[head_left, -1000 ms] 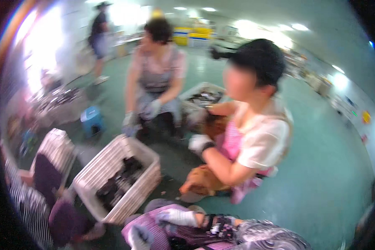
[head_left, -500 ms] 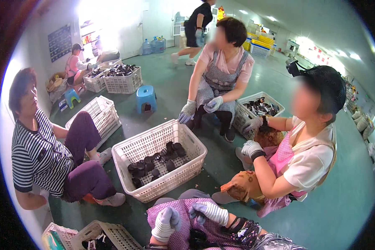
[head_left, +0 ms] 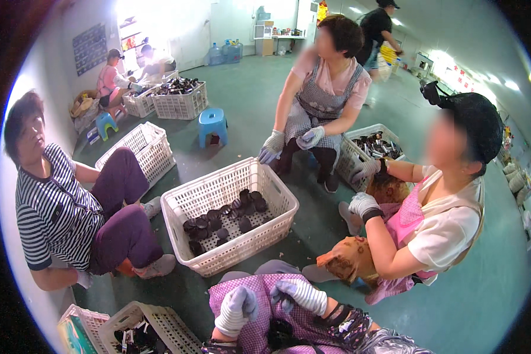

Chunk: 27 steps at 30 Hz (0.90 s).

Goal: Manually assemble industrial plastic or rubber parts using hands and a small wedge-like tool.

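Above my lap, my left hand (head_left: 237,310) is in a grey-and-white striped glove, fingers curled in and closed. My right hand (head_left: 300,295), gloved alike, is to its right with bent fingers drawn together and pointing down. Nothing shows in either hand. Under them spreads a pink checked apron (head_left: 259,284), with a dark thing (head_left: 281,334) low between my forearms, too shadowed to name. Just ahead of my knees stands a white slatted crate (head_left: 242,251), apart from both hands. Several black rounded pieces (head_left: 221,219) lie loose on its bottom.
Seated people surround the crate: one in stripes (head_left: 62,209) at left, one in a checked apron (head_left: 330,97) beyond, one in a black cap (head_left: 442,218) at right. More crates stand at lower left (head_left: 174,330) and behind (head_left: 138,154). A blue stool (head_left: 212,125) stands farther back.
The view has shifted slightly. A person in black has walked rightward across the back, behind the seated person in the checked apron. My hands have stayed nearly in place.
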{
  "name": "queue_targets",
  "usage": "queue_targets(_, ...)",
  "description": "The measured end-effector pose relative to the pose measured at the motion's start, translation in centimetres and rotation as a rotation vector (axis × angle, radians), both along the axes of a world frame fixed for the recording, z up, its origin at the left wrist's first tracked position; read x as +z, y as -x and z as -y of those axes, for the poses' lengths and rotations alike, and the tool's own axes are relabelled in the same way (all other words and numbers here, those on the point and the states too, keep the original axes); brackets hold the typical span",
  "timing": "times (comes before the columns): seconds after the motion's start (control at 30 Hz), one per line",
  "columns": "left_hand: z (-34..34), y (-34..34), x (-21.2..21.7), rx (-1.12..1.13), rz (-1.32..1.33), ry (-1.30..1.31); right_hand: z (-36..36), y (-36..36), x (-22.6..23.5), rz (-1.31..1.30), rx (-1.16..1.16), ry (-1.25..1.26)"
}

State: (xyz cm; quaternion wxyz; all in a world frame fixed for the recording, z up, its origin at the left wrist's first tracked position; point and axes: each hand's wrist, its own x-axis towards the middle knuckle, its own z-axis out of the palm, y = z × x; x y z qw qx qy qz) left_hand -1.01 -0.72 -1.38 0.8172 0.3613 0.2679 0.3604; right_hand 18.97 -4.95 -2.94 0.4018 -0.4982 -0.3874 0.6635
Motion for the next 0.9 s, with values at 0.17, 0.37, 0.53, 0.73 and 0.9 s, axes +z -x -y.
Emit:
queue_targets(0.17, -0.4, -0.5, -0.6, -0.022, 0.032, -0.069, 0.1, -0.5, 0.2, 0.147, -0.019, -0.279)
queue_targets(0.37, -0.7, 1.4, -3.9, 0.058, 0.095, -0.019, 0.0, 0.6, 1.6, 0.001, -0.015, -0.026)
queue_targets(0.53, -1.0, 0.6, -2.8, 0.182, -0.161, -0.1, 0.1, 0.6, 0.1, -0.053, -0.075, -0.007)
queue_targets(0.73, -0.5, 0.2, -0.9, 0.172, -0.137, -0.045, 0.5, 1.0, 2.3, 0.06, -0.138, -0.053)
queue_targets(0.9, -0.2, -0.1, 0.4, 0.15, -0.097, 0.01, -0.1, 0.9, -0.5, -0.03, -0.09, -0.01)
